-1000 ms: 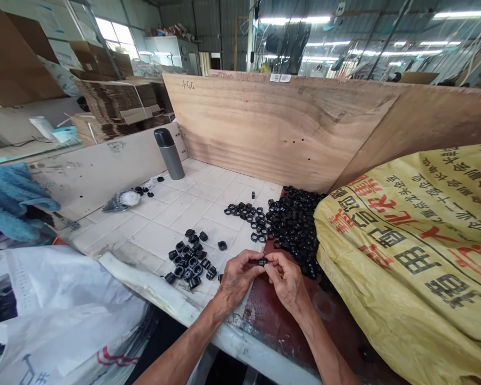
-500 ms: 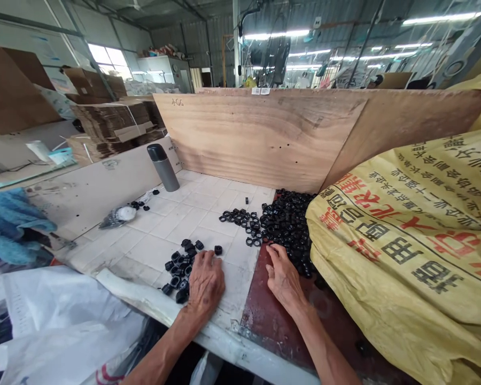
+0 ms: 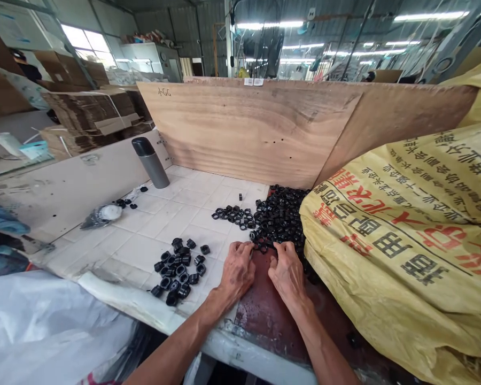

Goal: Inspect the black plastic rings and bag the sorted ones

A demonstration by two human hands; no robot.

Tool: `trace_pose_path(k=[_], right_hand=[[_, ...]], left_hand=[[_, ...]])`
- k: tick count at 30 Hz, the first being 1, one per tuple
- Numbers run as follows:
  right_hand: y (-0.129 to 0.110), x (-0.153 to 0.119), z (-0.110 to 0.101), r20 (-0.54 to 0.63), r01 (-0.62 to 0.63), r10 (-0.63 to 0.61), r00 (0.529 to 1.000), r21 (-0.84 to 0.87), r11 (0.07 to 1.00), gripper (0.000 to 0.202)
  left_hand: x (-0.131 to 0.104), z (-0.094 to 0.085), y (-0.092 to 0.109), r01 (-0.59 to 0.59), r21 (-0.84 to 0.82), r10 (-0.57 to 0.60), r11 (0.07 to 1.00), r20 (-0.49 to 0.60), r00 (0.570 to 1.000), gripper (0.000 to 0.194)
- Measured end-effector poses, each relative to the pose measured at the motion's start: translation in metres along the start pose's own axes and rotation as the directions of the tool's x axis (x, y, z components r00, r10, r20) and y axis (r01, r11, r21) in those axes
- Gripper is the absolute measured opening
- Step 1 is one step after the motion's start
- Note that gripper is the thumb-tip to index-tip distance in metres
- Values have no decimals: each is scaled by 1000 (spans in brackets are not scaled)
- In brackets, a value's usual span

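My left hand point(image 3: 238, 268) is at the near edge of a heap of black plastic rings point(image 3: 282, 211), fingers curled together. A black ring point(image 3: 252, 235) stands upright at its fingertips and appears pinched there. Across from it, my right hand point(image 3: 287, 271) is closed too, thumb and index finger together around a small black ring point(image 3: 270, 245), partly hidden by the fingers. To the left of my left hand lies a looser group of black rings point(image 3: 181, 270) on the white tiled surface point(image 3: 144, 240).
A yellow printed sack point(image 3: 401, 240) bulges along the right. A grey flask point(image 3: 154, 166) stands at the back left, near a small plastic bag point(image 3: 104, 214). A wooden board point(image 3: 248, 133) walls the back. A dark red panel point(image 3: 260, 310) lies under my right hand.
My left hand has moved right from the looser group to the heap, leaving rings there. My right hand's fingers have closed at the heap's near edge. The view has shifted slightly.
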State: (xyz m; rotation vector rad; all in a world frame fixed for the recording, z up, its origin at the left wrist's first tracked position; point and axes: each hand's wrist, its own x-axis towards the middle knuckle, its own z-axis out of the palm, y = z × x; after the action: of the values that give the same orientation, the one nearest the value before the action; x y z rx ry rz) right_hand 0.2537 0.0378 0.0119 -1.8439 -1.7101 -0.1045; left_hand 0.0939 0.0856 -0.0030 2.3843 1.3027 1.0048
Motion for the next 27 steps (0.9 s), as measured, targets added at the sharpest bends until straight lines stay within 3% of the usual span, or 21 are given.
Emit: trace_pose_path(k=[3,6,8,12,15,18,21,24,27], right_hand=[[-2,1,1,-49,23,-19,999,95,995,41],[-4,-1,-5,-74,48,-37,997,147,988,36],[-6,-3,-10,-48,38,-34,998,78,996,32],[-5,-8,-14,-56,-115,109,992,-119,986,25],[-1,-12,-9,45,-84,89,995,-108,991,21],[1,-12,-4,78,-44,44,996,3,999,18],[-3,-7,-8,43,-123,116,992,248,961,14],[-11,-2,-16,159,-242,185,970,525,816,18],[-18,0,-21,306,-369,214,928,657,658,24]], left_hand=[[-20,-8,3,-16,-64,17,998,15,1000,55],[-29,-13,2,56,-94,-58,994,-19,998,49],[-28,-13,-1,101,-113,-103,988,-9,995,41],[-22,-13,-4,137,-145,-133,980,38,990,23],[-22,-16,-2,134,-173,-130,976,31,991,20],[-24,-22,3,190,-286,-176,939,74,982,22],[-23,-27,7,238,-432,-199,870,133,971,25],[-21,-30,9,226,-545,-192,808,120,974,31],[-19,-30,13,289,-659,-268,694,135,954,27]])
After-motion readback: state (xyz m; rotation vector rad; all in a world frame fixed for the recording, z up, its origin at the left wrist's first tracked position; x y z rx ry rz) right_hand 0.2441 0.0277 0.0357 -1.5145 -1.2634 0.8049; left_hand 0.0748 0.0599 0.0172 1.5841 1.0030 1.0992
